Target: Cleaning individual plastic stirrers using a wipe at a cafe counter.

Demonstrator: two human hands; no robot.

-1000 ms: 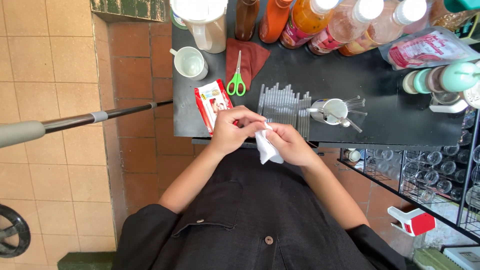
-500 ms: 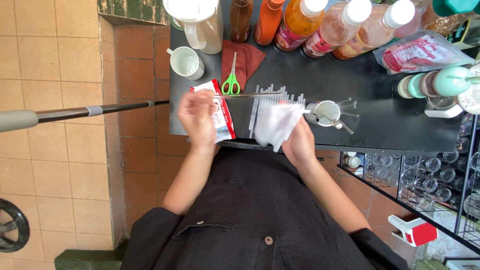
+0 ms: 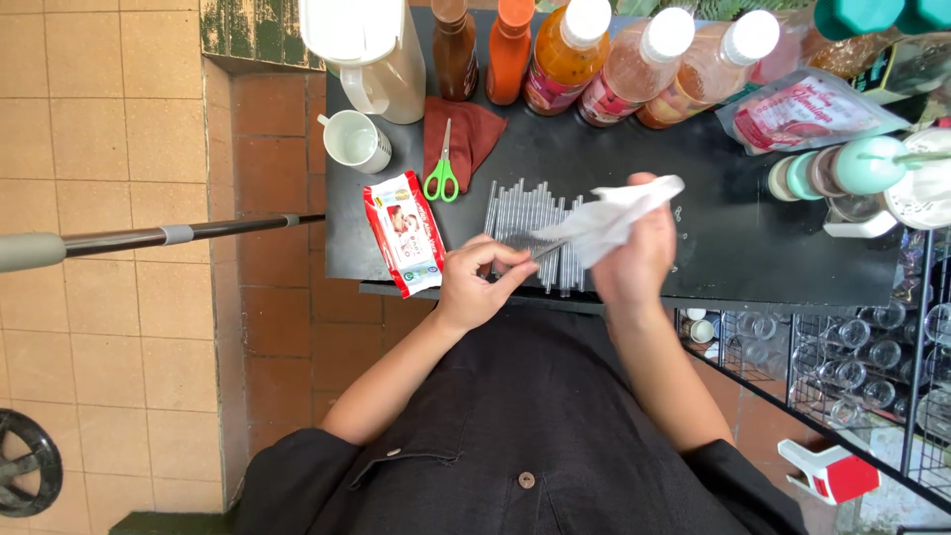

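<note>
Head view, looking down on a black counter (image 3: 693,238). The left hand (image 3: 474,287) pinches one end of a single clear straw (image 3: 547,250) between thumb and fingertips, a narrow, closed grip. The right hand (image 3: 634,260) is closed around a white wipe (image 3: 609,218), which is wrapped about the other end of that straw; the wipe's loose corner stands up above the knuckles. The straw is held just above the counter's near edge, over a row of like straws (image 3: 530,226) lying side by side on the counter.

Progress, as judged from the layout: one straw is being wiped, while the rest lie in the row. Nothing shows which of those have been wiped and which have not, since no separate pile is seen, so the share done cannot be read; the work appears to be somewhere in its middle.

About the hands: a red wipes pack (image 3: 404,233) lies just left of the row, green scissors (image 3: 442,173) rest on a brown cloth (image 3: 468,134) behind it, and a white cup (image 3: 355,141) stands further left. Bottles (image 3: 565,54) line the far edge.

Hidden or unclear: the right palm and fingers are turned away, so how the wipe is gripped around the straw is not visible. The right end of the row lies behind the right hand. The bottle tops and the items at the right edge are cut off by the frame.
</note>
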